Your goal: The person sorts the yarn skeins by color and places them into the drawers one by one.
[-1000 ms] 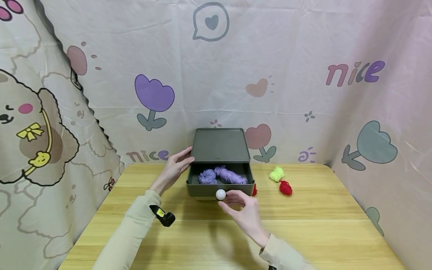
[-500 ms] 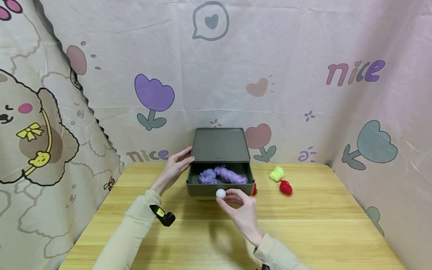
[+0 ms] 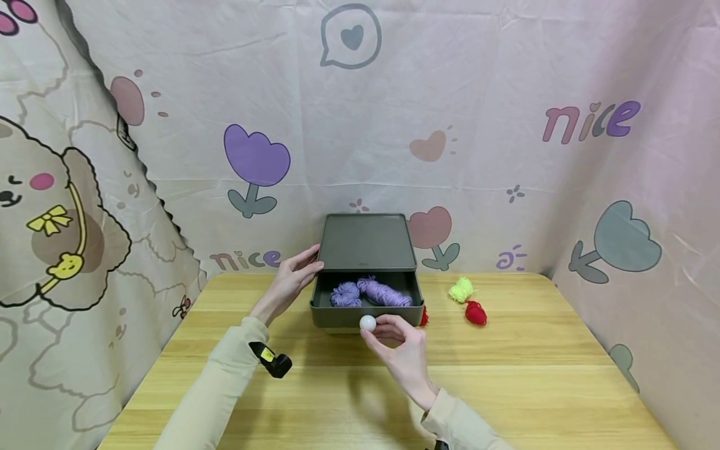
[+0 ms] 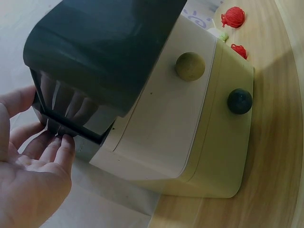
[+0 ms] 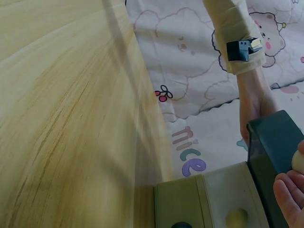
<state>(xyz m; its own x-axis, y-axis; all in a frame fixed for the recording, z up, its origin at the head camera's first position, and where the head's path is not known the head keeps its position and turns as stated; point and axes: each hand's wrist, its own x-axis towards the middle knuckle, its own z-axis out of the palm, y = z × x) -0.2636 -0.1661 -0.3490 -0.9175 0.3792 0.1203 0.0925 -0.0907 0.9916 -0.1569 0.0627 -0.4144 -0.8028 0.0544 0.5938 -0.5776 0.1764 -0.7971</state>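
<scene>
A small drawer cabinet has a dark green-grey top [image 3: 368,242]. Its dark top drawer [image 3: 340,317] is pulled out, with a round purple yarn ball [image 3: 345,294] and a longer purple yarn skein [image 3: 385,293] inside. My right hand [image 3: 405,353] pinches the white round knob [image 3: 368,323] on the drawer's front between thumb and fingers. With fairly straight fingertips, my left hand [image 3: 287,284] touches the cabinet's left side near the top. In the left wrist view, a cream drawer [image 4: 161,104] and a yellow-green drawer [image 4: 223,128] below appear pushed in.
Right of the cabinet, a lime yarn ball [image 3: 461,290] and a red yarn ball [image 3: 475,314] lie on the wooden table [image 3: 523,375]. Another red yarn piece [image 3: 424,316] is partly hidden by the cabinet. A printed curtain [image 3: 360,125] hangs close behind.
My right forearm has shifted slightly left, and the thumb has moved up a little at the knob. The drawer and my left hand look unmoved.
</scene>
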